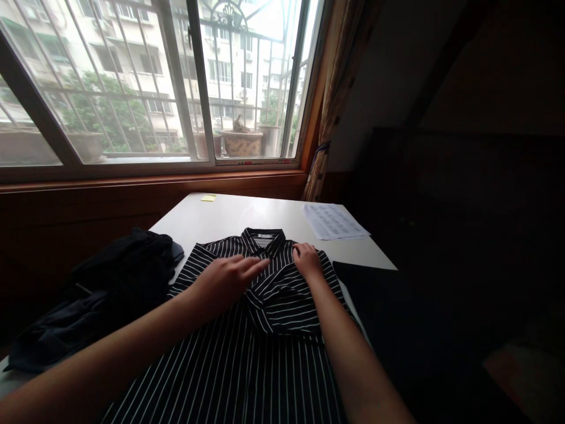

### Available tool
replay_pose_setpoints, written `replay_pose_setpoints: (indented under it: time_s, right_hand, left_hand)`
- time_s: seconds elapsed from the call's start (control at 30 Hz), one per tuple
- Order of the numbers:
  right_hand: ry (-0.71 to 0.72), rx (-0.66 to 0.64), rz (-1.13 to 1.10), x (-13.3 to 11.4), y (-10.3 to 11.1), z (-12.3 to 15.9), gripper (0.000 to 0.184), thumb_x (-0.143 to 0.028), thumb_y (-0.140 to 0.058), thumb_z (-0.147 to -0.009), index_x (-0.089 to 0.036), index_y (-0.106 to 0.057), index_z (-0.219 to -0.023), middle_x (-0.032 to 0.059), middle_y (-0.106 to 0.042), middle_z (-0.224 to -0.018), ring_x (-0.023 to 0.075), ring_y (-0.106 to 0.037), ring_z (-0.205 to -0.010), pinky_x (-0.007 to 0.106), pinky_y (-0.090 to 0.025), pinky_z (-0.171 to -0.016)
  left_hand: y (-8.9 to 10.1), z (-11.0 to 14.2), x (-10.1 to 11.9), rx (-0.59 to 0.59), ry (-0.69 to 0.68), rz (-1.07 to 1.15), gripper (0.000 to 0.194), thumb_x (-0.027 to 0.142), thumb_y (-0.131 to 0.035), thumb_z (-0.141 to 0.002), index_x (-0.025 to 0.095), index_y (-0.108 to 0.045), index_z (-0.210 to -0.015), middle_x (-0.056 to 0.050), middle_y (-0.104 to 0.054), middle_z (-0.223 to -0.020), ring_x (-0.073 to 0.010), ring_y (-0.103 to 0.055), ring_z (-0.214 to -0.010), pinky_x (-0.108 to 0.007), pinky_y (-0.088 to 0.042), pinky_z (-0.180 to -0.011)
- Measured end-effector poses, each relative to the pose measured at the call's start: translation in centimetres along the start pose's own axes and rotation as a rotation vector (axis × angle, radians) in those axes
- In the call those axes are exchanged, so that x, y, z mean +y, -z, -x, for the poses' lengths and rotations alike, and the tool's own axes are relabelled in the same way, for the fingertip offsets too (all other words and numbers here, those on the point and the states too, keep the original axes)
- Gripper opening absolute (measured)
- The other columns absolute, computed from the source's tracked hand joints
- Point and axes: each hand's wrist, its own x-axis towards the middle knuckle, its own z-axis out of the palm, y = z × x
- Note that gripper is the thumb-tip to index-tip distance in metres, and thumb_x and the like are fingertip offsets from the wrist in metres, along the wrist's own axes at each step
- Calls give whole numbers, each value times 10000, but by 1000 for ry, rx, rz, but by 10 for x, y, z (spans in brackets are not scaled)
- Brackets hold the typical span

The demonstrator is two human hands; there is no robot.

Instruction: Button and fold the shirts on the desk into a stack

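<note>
A black shirt with white stripes (247, 365) lies front up, its collar (263, 238) toward the window. One sleeve (286, 300) is folded across the chest, its cuff near the middle. My left hand (229, 280) is over the chest just below the collar, fingers stretched out and holding nothing. At the shirt's right shoulder, my right hand (306, 260) has its fingers curled onto the fabric; the fingertips are partly hidden. My forearms cover parts of both sides of the shirt.
Under the shirt is a white table (247, 209). Dark clothes (119, 282) are heaped at the left. Printed sheets (335, 221) lie at the far right corner, a yellow sticky note (208, 198) at the far left. A dark flat item (375, 294) is at the right edge. A window (247, 82) stands behind.
</note>
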Motion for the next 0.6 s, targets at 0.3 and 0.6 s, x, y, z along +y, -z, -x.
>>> replay_pose_setpoints:
  time_s: [0.3, 0.6]
  right_hand:
    - [-10, -8, -5, -7, 8, 2, 252, -214, -498, -942, -169, -692, -1095, 109, -671, -1062, 254, -535, -1017, 353, -381, -934]
    - [98, -126, -116, -58, 48, 7, 286, -327, -426, -1004, -181, -670, -969, 120, -628, -1030, 259, -527, -1047, 361, -387, -923]
  left_hand:
    - [-37, 94, -1, -34, 144, 309, 617, 220, -567, -916, 315, -366, -1492, -57, -562, -1417, -249, -567, -1235, -440, -532, -1010]
    - [-66, 195, -41, 22, 562, 165, 610, 274, -497, -924, 312, -314, -1505, -70, -466, -1470, -290, -483, -1329, -476, -429, -1113]
